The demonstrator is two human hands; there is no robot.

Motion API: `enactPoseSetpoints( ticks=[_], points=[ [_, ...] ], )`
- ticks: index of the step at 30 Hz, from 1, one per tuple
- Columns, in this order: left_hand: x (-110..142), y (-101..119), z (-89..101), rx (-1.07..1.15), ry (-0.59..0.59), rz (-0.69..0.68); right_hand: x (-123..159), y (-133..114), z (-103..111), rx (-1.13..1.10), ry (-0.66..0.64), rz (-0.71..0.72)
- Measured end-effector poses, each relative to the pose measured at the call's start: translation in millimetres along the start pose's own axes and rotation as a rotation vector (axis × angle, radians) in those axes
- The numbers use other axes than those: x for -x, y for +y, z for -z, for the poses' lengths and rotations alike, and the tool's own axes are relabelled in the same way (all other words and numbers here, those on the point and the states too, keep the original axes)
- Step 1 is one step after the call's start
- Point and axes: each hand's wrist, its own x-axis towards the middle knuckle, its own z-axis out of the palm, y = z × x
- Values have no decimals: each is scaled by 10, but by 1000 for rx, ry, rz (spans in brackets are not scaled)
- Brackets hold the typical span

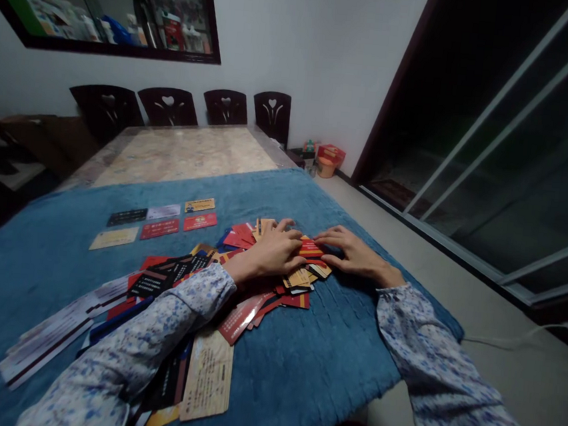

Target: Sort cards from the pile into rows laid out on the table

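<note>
A loose heap of cards in red, black, yellow and white lies spread over the blue cloth. Across the top of this heap rests my left hand, palm down, its fingers spread over the cards. At the right edge of the pile is my right hand, fingers apart and stretched toward red-and-yellow striped cards, touching or nearly touching them. Under my left forearm, white cards fan out to the left, and a cream card stack lies nearer me. My palms hide part of the pile.
Beyond the heap, several single cards lie in rough rows, among them a red card and a black card. The marble table top shows past the cloth. Dark chairs stand behind it; a sliding glass door is at right.
</note>
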Motion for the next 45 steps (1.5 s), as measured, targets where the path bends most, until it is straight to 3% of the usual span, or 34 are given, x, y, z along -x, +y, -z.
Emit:
enactPoseSetpoints(
  ticks=[11,22,32,45],
  points=[
    [21,18,61,-18,-23,-35,3,-98,41,10,0,34],
    [60,-15,146,-147,21,-234,24,-168,80,-93,71,41],
    [19,-160,71,15,198,-146,1,-119,19,-97,216,57],
    [26,-229,30,98,226,-56,-17,-56,-86,-64,266,31]
  ],
)
